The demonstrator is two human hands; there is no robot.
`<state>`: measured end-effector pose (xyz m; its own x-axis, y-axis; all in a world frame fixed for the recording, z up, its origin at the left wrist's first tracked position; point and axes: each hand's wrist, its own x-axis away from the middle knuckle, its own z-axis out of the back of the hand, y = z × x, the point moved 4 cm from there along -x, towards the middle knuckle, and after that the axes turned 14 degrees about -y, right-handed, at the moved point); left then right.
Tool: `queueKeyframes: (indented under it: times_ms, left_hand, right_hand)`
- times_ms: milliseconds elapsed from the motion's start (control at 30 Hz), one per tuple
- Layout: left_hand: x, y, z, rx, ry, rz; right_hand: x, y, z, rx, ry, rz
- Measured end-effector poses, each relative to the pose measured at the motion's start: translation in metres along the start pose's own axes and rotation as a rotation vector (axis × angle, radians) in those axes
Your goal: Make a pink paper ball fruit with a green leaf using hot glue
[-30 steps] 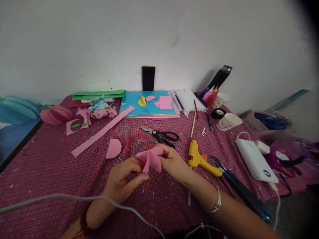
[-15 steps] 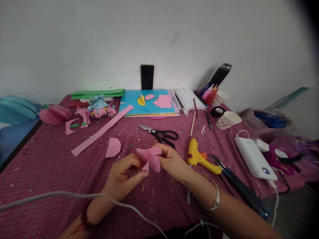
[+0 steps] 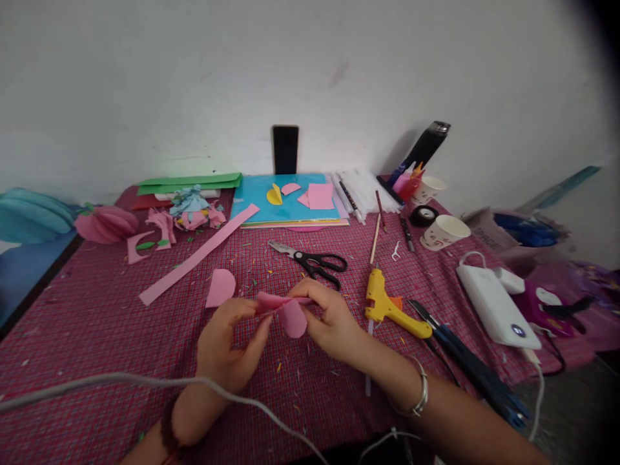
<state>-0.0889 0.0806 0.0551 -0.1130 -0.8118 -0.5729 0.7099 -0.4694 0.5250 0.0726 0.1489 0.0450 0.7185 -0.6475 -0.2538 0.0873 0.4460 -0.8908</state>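
Note:
Between both hands, above the front middle of the table, is a folded pink paper shape with rounded flaps. My left hand pinches its left edge between thumb and fingers. On the other side my right hand, with a bangle at the wrist, grips the right edge. One rounded flap hangs down toward me; the rest is seen nearly edge-on. Left of the hands lies a folded pink paper piece. Black-handled scissors rest just beyond the fingers, and a yellow glue gun lies right of my right hand.
A grey cable crosses in front of my left forearm. To the right are a utility knife, a white power bank and paper cups. A pink strip lies at left; a phone leans on the wall.
The pink paper shape has turned: its flaps were spread apart and now are pressed flatter, one hanging down. My left hand has shifted slightly left, still pinching the edge.

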Motion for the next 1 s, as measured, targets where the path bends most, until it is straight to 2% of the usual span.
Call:
queueKeyframes:
  times_ms: [133,233,400,600,733,867,1000]
  left_hand:
    - [0.003,-0.001,0.000,0.279,-0.187,0.040]
    - [0.004,-0.003,-0.003,0.389,-0.226,0.116]
    - [0.001,0.000,-0.006,0.286,-0.207,0.115]
    - [0.000,0.009,-0.004,0.090,-0.127,-0.056]
    - [0.000,0.012,-0.003,-0.081,-0.061,-0.107]
    - [-0.002,0.016,-0.003,-0.188,-0.103,-0.153]
    - [-0.005,0.016,-0.006,-0.090,-0.239,-0.087]
  right_hand:
    - [-0.001,-0.001,0.000,-0.032,-0.009,-0.002]
    - [-0.002,0.000,0.001,-0.062,-0.001,-0.023]
    - [-0.002,0.003,0.001,-0.115,-0.009,-0.063]
    - [-0.002,0.005,-0.001,-0.101,-0.014,-0.089]
    - [-0.002,0.004,-0.003,-0.044,-0.029,-0.086]
    - [-0.002,0.002,-0.003,0.032,-0.020,-0.058]
    - [-0.002,0.000,-0.004,0.074,-0.038,-0.054]
